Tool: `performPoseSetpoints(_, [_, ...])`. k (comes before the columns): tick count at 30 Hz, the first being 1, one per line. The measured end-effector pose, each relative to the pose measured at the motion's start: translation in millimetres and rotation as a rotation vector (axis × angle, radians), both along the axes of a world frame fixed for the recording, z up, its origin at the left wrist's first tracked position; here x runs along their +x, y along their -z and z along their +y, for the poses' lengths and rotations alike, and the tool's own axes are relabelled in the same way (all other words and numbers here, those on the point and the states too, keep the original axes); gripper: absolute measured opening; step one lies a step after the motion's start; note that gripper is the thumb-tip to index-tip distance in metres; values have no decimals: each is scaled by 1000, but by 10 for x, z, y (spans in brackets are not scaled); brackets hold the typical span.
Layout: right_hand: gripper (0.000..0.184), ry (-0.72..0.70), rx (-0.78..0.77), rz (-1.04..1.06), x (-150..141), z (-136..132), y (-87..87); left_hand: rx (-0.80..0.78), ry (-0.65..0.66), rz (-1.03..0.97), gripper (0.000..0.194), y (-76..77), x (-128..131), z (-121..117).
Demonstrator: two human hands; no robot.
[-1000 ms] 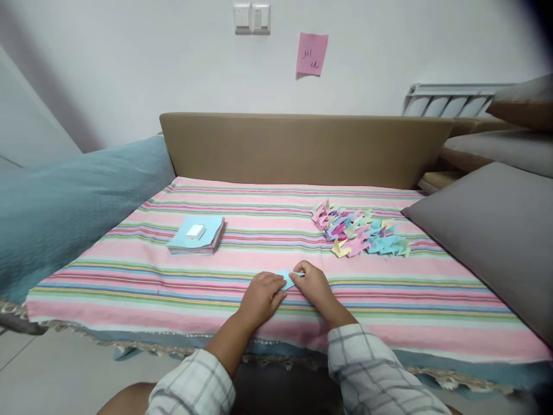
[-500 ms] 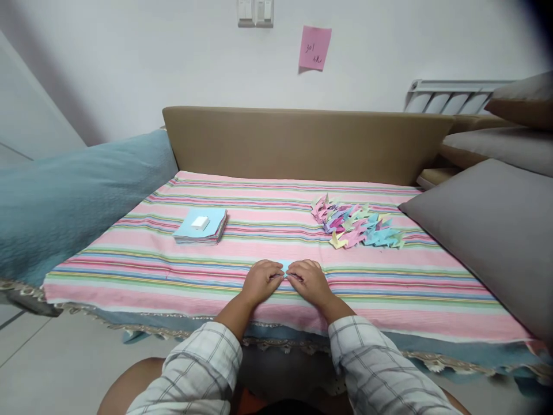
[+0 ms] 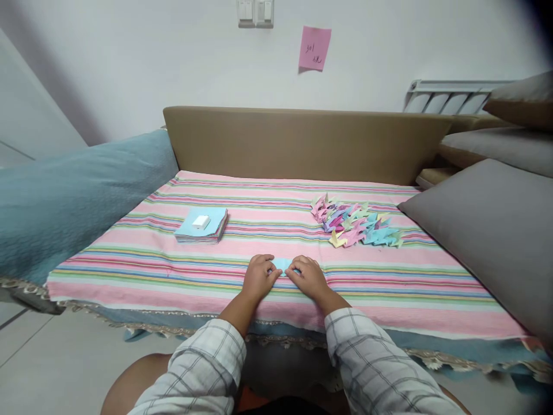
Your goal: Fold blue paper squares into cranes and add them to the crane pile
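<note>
A small light-blue piece of folded paper [image 3: 283, 264] lies on the striped cloth, partly covered by both hands. My left hand [image 3: 260, 275] is closed on its left side, thumb and fingers pinching near the edge. On the right side, my right hand [image 3: 307, 276] pinches it in the same way, the thumbs a short gap apart. The exact folds are too small to make out. Beyond my right hand lies a cluster of folded paper cranes [image 3: 352, 227] in pink, purple, yellow, green and blue. A stack of square paper [image 3: 185, 229], light blue on top, sits at the left.
A small white block [image 3: 201, 222] rests on the paper stack. The striped cloth [image 3: 268, 202] covers the seat, with a brown backrest [image 3: 302, 144] behind. Grey cushions [image 3: 492, 225] border the right, a blue-covered armrest [image 3: 95, 190] the left. A pink note [image 3: 315, 49] hangs on the wall.
My hands have moved slightly apart and the fingers have lifted, so more of the blue paper shows between them. The stack and the cranes stay where they were.
</note>
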State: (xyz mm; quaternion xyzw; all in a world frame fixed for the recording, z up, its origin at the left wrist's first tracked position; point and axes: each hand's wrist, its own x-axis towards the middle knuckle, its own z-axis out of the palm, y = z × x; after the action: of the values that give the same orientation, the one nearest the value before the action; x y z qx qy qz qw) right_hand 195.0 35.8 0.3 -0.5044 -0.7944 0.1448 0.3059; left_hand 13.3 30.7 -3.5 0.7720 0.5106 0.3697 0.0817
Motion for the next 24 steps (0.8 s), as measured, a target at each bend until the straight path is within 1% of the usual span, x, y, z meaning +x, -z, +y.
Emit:
performPoseSetpoints(4, [17, 45, -17, -46, -35, 12, -2, -37, -36, 29, 15, -13, 23, 14])
performPoseSetpoints(13, [15, 58, -30, -46, -42, 57, 22, -66, -58, 19, 15, -13, 66, 64])
performPoseSetpoints(17, [10, 37, -41, 18, -24, 86, 14, -75, -29, 3, 7, -37, 24, 74])
performPoseSetpoints(20, [10, 7, -66, 71, -7, 111, 7, -83, 12, -2, 15, -49, -29, 72])
performPoseSetpoints(24, [9, -11, -98, 84, 6, 126, 2, -94, 52, 20, 19, -27, -51, 52])
